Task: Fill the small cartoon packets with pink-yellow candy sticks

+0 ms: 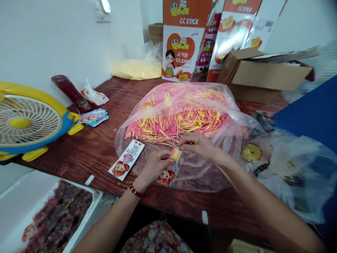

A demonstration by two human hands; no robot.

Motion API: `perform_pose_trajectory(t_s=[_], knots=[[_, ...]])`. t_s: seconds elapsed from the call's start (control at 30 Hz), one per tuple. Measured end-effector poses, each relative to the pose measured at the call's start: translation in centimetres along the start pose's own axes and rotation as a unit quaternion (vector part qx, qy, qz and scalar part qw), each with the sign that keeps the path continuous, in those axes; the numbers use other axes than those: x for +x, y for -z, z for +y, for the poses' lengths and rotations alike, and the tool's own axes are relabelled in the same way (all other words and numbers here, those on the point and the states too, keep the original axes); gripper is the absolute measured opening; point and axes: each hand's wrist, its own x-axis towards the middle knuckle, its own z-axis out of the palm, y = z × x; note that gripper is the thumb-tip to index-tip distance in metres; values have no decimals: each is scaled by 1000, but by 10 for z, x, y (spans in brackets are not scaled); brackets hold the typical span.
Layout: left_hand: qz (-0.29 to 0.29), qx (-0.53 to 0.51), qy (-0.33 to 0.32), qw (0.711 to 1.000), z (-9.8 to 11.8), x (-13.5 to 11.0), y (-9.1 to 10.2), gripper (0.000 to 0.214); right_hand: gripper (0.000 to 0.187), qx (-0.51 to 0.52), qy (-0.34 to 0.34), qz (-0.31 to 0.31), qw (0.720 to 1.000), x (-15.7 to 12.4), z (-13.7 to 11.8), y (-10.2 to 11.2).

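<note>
My left hand, with a beaded bracelet at the wrist, is closed on a small clear printed packet bearing a red-haired cartoon face. Pink and yellow sticks show inside its upper part. At the packet's top end, the fingers of my right hand are pinched together; what lies between them is too small to make out. Just beyond both hands spreads a large clear plastic bag heaped with thin pink and yellow sticks. Flat white printed packets lie on the table left of my left hand.
A yellow and blue fan stands left, near a dark bottle, tissues and blue printed packets. Behind are printed cartons and an open cardboard box. A foam box sits lower left; a plastic bag lies right.
</note>
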Motion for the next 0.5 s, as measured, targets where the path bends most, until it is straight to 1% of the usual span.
perform_pose_trajectory(t_s=[0.07, 0.17, 0.23, 0.27, 0.3, 0.33, 0.4, 0.43, 0.5], knots=[[-2, 3, -2, 1000, 1, 0, 1, 19, 6, -4, 8, 22, 1000, 0, 3, -4], [-13, -29, 1, 1000, 3, 2, 2, 20, 6, 12, 13, 48, 999, -2, 4, -10], [-23, -57, 11, 998, 4, 3, 2, 22, 7, 60, 0, 73, 996, -3, 3, -13], [-25, -72, 18, 997, 3, 3, 1, 23, 8, 102, -13, 101, 990, -3, 2, -13], [-24, -87, 26, 996, 2, 3, 1, 25, 10, 153, -27, 140, 978, -3, 2, -12], [-24, -102, 36, 994, 1, 2, 1, 26, 13, 208, -40, 181, 960, -3, 3, -9], [-19, -135, 60, 989, -1, -1, 4, 30, 20, 296, -56, 253, 920, -3, 7, -2], [-12, -151, 70, 986, -2, -4, 8, 32, 23, 321, -64, 272, 905, -4, 11, 2], [15, -172, 83, 981, -4, -11, 19, 33, 30, 335, -84, 284, 895, -7, 22, 9]])
